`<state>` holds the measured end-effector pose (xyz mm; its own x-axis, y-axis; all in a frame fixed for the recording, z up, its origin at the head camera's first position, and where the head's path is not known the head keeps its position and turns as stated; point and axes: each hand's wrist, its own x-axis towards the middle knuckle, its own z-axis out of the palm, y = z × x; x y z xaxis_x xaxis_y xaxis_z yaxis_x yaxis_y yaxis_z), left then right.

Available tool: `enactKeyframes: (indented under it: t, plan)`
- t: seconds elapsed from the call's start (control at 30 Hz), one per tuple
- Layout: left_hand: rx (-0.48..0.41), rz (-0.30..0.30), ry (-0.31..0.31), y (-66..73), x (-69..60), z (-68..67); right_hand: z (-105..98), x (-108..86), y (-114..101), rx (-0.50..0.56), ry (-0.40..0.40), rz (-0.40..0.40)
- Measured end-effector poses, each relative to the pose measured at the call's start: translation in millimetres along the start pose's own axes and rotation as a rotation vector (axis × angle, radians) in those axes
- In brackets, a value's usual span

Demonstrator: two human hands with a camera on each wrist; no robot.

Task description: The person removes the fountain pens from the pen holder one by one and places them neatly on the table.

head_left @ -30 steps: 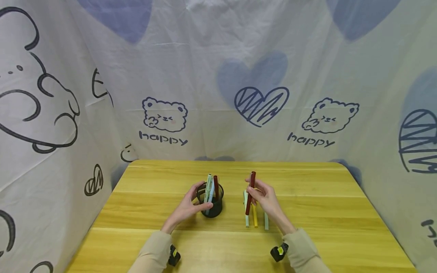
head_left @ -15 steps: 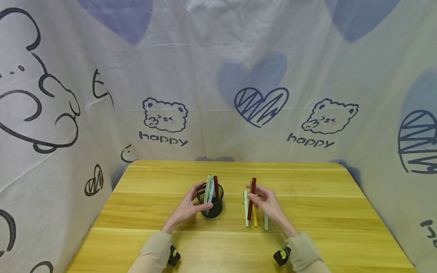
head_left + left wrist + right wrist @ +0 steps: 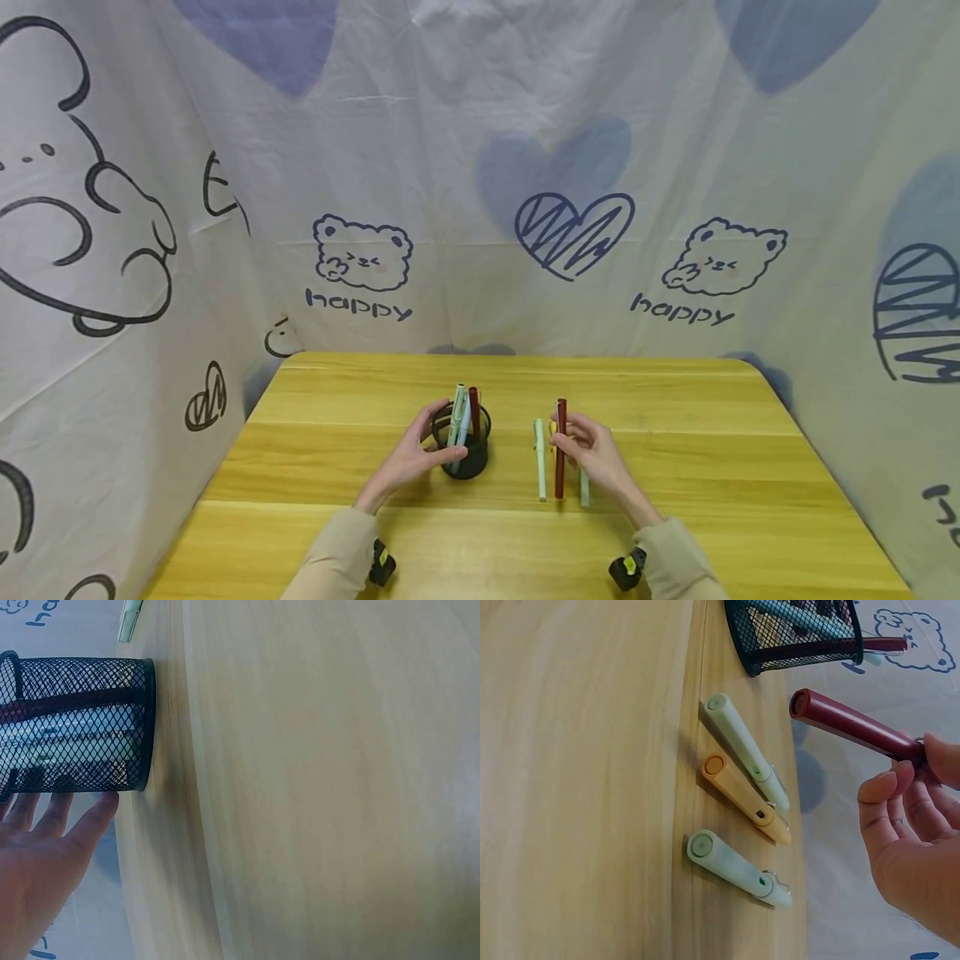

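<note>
My left hand (image 3: 408, 454) holds the side of a black mesh pen holder (image 3: 471, 462), thumb in front and fingers toward the back. Its fingertips touch the mesh in the left wrist view. Inside the pen holder (image 3: 82, 671) stand a light green pen (image 3: 458, 404), a light blue pen (image 3: 465, 421) and a dark red pen (image 3: 474, 408). My right hand (image 3: 592, 454) pinches another dark red pen (image 3: 855, 726) near its clip end, above the table. Under and beside it lie a pale green pen (image 3: 742, 742), a yellow pen (image 3: 739, 791) and a grey-green pen (image 3: 731, 862), partly covered in the head view.
The wooden table (image 3: 337, 467) ends at a white cloth backdrop (image 3: 450, 292) printed with hearts and bears. Cloth also hangs at the left and right sides.
My right hand has moved slightly right and nearer to me with the dark red pen, which now covers most of the yellow pen. The left hand and pen holder have stayed put.
</note>
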<state>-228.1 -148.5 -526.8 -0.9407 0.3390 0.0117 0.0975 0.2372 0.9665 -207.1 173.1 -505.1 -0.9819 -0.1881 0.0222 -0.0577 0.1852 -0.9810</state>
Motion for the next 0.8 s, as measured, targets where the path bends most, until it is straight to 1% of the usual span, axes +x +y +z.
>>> enactKeyframes:
  t: [0.23,0.33,0.53,0.8]
  plan:
    - [0.002,-0.007,0.003,-0.1,-0.5,-0.1,0.9,-0.3,2.1,-0.026,-0.003,0.009]
    - [-0.001,-0.012,0.001,-0.4,-0.4,-0.1,1.2,-0.5,3.3,-0.028,-0.018,0.001]
    - [-0.008,-0.013,0.001,0.0,-0.9,0.2,1.7,-1.4,7.3,-0.017,-0.044,-0.019]
    - [0.003,-0.029,0.003,0.3,-1.3,0.6,2.1,-2.0,10.2,0.006,-0.064,-0.017]
